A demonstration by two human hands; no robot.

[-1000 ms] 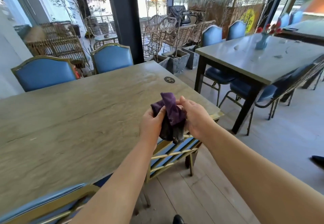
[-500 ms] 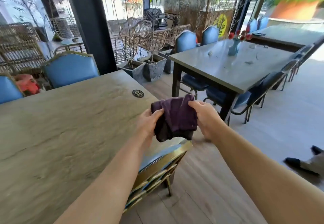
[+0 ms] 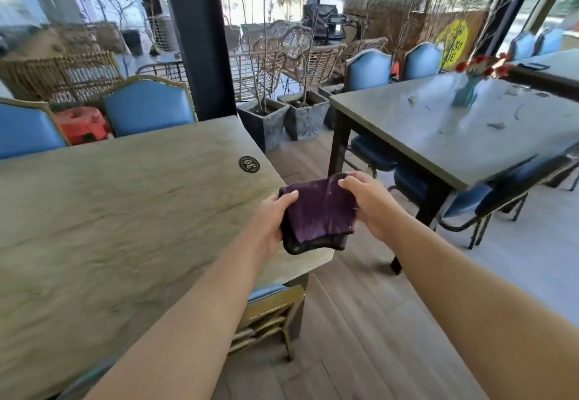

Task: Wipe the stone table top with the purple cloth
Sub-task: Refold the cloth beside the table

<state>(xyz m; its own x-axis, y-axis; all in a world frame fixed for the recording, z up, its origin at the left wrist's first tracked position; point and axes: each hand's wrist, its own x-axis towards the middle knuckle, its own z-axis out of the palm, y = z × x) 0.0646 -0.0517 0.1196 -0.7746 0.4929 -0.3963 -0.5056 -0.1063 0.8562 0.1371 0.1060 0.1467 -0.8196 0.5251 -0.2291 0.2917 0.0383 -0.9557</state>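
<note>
Both hands (image 3: 316,211) grip purple cloth (image 3: 319,211) (folded).

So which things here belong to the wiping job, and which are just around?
Job: cloth, held by left hand and right hand; stone table.
Around: number disc, vase, second table, planters, blue chairs.

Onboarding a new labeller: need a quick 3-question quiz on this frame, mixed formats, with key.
1. True or false: the purple cloth lies flat on the stone table top.
2. Which hands hold the cloth? A) left only B) right only C) both
3. Fill in: the round plaque near the table's far right edge sits ___ the cloth, from the camera.

Key: 1 false, it is held folded above the table's corner. 2 C, left hand and right hand grip opposite sides. 3 beyond.
</note>
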